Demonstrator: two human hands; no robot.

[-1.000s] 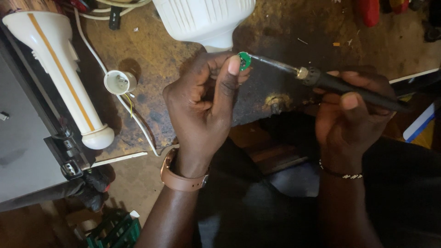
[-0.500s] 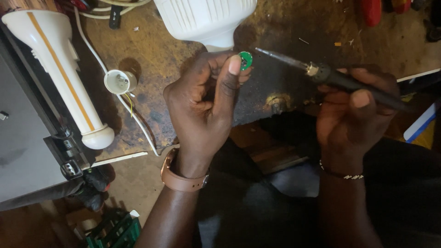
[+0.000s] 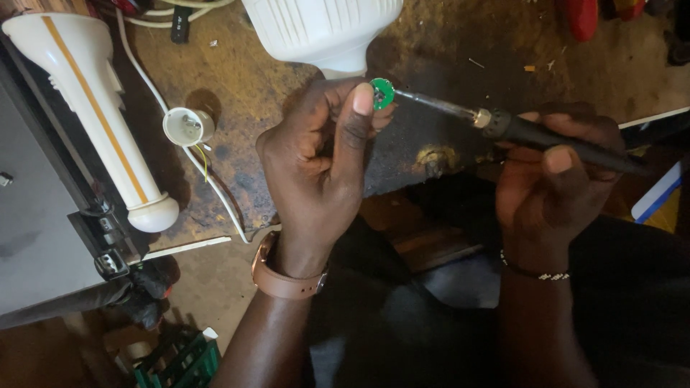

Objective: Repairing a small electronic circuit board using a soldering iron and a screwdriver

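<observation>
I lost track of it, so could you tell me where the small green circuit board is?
In the head view, upper centre: the small green circuit board is pinched in the left hand, under the white bulb housing, the soldering iron tip touching it.

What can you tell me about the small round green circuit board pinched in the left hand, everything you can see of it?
The small round green circuit board is a flat disc with tiny silvery solder spots on its face. The left hand pinches it at the fingertips, thumb against its near edge, and holds it up above the stained brown workbench, just below the white ribbed lamp housing. The metal tip of the black-handled soldering iron, gripped in the right hand, meets its right edge. Finer parts are too small to tell.
</observation>
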